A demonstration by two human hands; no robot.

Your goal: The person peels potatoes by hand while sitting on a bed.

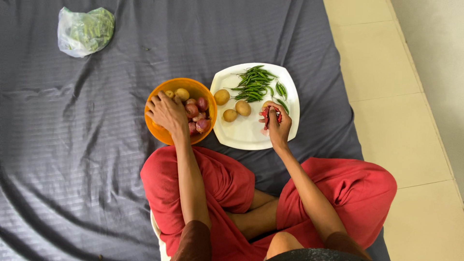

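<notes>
bag: clear plastic bag of green vegetables (86, 30) lying far left on the grey striped bedsheet (72, 145), well apart from both hands.
bowl: round orange plastic bowl (155, 129), filled with small red onions (198, 116) and a few small potatoes (181, 93).
left hand: left hand (166, 112) laid in the bowl over the onions, fingers loosely curled; whether anything is gripped cannot be told.
plate: white squarish plate (241, 135) just beside the bowl, carrying three brown potatoes (232, 106) and a heap of slim green chillies (255, 83).
right hand: right hand (276, 122) over the plate's right part, grip pinched on a small red onion (267, 112).
relation: bowl onions nearer the left hand; plate lies to the right of them.
</notes>
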